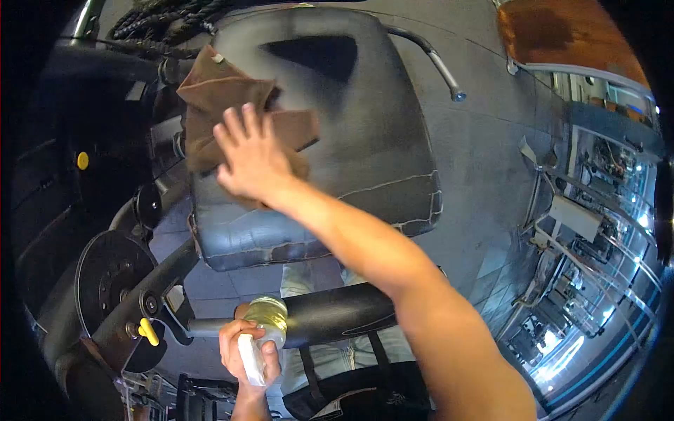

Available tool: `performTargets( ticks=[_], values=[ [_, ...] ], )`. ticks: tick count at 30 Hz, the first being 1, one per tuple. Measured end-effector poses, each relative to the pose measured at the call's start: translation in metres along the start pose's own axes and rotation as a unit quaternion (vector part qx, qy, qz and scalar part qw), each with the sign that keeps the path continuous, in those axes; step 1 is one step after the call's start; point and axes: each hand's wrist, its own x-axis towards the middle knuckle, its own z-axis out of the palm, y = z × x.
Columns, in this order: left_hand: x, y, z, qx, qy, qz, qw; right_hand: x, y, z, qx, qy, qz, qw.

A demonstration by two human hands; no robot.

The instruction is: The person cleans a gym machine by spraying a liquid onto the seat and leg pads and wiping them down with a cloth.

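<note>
My left hand [235, 351], low in the view, is closed around a spray bottle [268, 317] with a white head and clear, yellowish liquid. The bottle is beside a black padded roller [340, 312]. Higher up, my right hand [254, 156] lies flat with its fingers spread on a brown cloth [217, 88]. The crumpled cloth rests on the left side of a black padded seat [372, 140]. The seat's front edge shows pale, cracked seams. A dark, wet-looking patch marks its upper part.
Machine arms with a round black plate [116, 277] and a yellow knob [148, 332] stand at the left. A metal handle [439, 67] juts out right of the seat. Thick black rope [165, 24] lies at the top left. A mirror [597, 281] reflects gym equipment at the right.
</note>
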Motion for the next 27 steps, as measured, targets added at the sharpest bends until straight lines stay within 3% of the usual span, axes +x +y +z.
performTargets(
  ticks=[5, 7, 9, 13, 18, 24, 27],
  values=[
    [0.006, 0.005, 0.013, -0.018, -0.015, 0.002, 1.0, -0.046, 0.167, -0.059, -0.147, 0.032, 0.157, 0.976],
    [0.006, 0.001, 0.019, -0.021, -0.031, 0.012, 0.999, -0.08, 0.211, -0.077, -0.116, 0.032, 0.233, 0.965],
    [0.006, -0.001, 0.025, -0.037, -0.031, 0.01, 0.999, -0.123, 0.195, -0.084, -0.091, 0.048, 0.309, 0.946],
    [0.005, 0.003, 0.028, -0.032, -0.037, -0.012, 0.999, -0.171, 0.149, -0.099, -0.102, -0.035, 0.377, 0.92],
    [0.007, 0.009, 0.034, -0.022, -0.026, -0.033, 0.999, -0.081, 0.201, -0.11, -0.025, -0.051, 0.439, 0.897],
    [0.004, 0.018, 0.057, 0.009, -0.019, -0.052, 0.998, 0.072, 0.303, -0.069, -0.001, -0.033, 0.364, 0.931],
    [0.009, 0.042, 0.07, 0.003, -0.015, -0.079, 0.997, 0.075, 0.31, -0.061, -0.019, -0.011, 0.322, 0.946]
  ],
)
